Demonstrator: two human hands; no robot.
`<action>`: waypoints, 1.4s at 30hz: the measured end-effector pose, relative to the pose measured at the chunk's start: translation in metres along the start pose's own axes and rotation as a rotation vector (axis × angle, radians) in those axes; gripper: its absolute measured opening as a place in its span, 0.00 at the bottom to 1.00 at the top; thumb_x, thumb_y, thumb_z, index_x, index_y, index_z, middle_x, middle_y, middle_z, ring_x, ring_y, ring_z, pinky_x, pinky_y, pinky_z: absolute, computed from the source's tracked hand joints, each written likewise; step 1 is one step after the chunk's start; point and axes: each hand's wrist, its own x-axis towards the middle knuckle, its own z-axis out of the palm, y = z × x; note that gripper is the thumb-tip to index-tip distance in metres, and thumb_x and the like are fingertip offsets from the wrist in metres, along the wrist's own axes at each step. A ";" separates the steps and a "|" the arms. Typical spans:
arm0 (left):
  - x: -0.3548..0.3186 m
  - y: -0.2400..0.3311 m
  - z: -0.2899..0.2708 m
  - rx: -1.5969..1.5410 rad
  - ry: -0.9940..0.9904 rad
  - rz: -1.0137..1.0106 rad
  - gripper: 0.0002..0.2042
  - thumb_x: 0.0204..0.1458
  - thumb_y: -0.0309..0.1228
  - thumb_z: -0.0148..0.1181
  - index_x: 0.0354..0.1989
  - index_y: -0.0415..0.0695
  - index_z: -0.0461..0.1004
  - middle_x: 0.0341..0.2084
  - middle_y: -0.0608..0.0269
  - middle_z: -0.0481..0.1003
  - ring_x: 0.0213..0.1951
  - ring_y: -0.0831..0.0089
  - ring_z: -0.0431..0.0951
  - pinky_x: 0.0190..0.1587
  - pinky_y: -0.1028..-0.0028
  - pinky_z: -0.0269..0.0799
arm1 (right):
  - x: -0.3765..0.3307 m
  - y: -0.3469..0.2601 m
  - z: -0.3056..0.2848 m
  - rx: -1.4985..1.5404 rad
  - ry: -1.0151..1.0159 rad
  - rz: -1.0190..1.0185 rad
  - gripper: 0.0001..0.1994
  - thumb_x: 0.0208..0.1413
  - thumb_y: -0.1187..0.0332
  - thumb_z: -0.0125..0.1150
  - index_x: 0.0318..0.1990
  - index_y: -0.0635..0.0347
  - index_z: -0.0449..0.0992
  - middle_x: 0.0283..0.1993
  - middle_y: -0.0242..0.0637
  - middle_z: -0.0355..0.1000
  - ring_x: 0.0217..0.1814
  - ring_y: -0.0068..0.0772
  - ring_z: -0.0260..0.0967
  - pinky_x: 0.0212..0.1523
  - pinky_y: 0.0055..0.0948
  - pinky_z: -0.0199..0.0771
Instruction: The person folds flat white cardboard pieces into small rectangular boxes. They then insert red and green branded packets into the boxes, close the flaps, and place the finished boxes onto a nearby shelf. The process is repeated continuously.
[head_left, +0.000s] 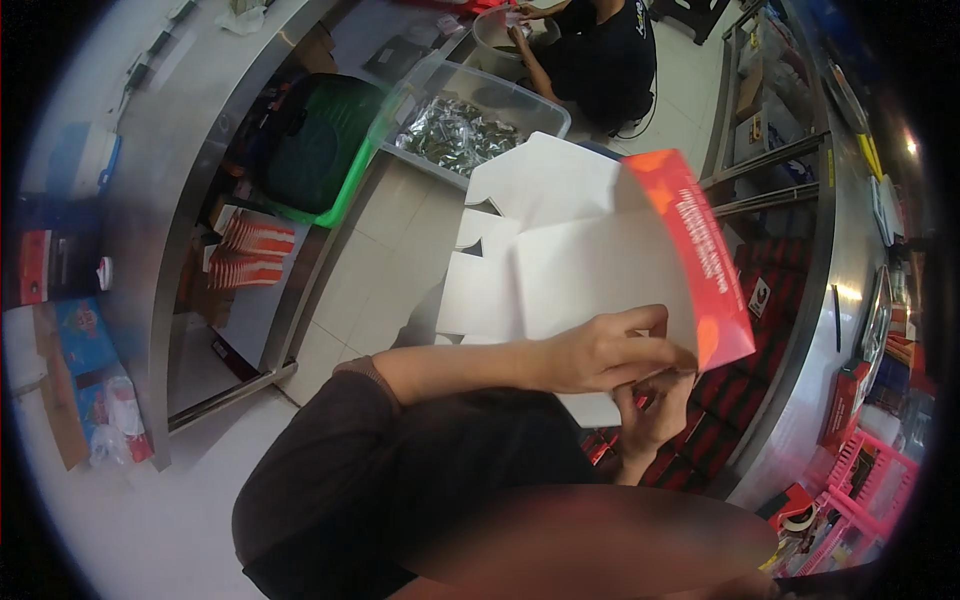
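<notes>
A partly folded cardboard box (590, 270) lies in front of me, its white inside facing up. One side wall with red and orange print (695, 255) stands raised along the right, and cut flaps spread out to the left. My left hand (615, 350) reaches across the box with bent fingers closed on its near right corner. Just below, my right hand (655, 410) grips the same corner, fingers curled against the cardboard. The fingertips of both hands overlap there, so the exact fold between them is hidden.
Ahead stands a clear plastic bin (460, 130) of small silvery packets. Beyond it another person (600, 60) works over a round tub. A green-rimmed crate (320, 150) and stacked red-and-white cartons (250, 250) sit left under a steel table. A pink basket (870, 480) is at lower right.
</notes>
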 end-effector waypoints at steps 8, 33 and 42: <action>-0.005 -0.014 -0.005 -0.163 -0.222 0.054 0.26 0.40 0.16 0.60 0.52 0.45 0.72 0.54 0.56 0.71 0.41 0.53 0.77 0.39 0.60 0.76 | -0.028 0.015 -0.010 0.213 -0.011 0.170 0.24 0.46 0.77 0.69 0.52 0.70 0.71 0.47 0.44 0.74 0.43 0.38 0.75 0.42 0.34 0.77; -0.040 -0.005 -0.101 0.286 0.044 -0.202 0.22 0.53 0.20 0.58 0.57 0.41 0.64 0.54 0.46 0.66 0.57 0.57 0.68 0.60 0.65 0.61 | 0.033 0.012 0.040 0.502 0.091 0.237 0.09 0.62 0.75 0.48 0.44 0.69 0.73 0.42 0.43 0.71 0.46 0.35 0.68 0.51 0.30 0.68; -0.039 -0.008 -0.048 0.375 0.486 -0.054 0.12 0.45 0.15 0.49 0.38 0.41 0.60 0.35 0.56 0.60 0.38 0.62 0.63 0.47 0.68 0.61 | 0.022 -0.025 0.077 0.649 0.441 0.260 0.10 0.61 0.67 0.55 0.44 0.60 0.62 0.40 0.39 0.62 0.44 0.32 0.63 0.51 0.32 0.64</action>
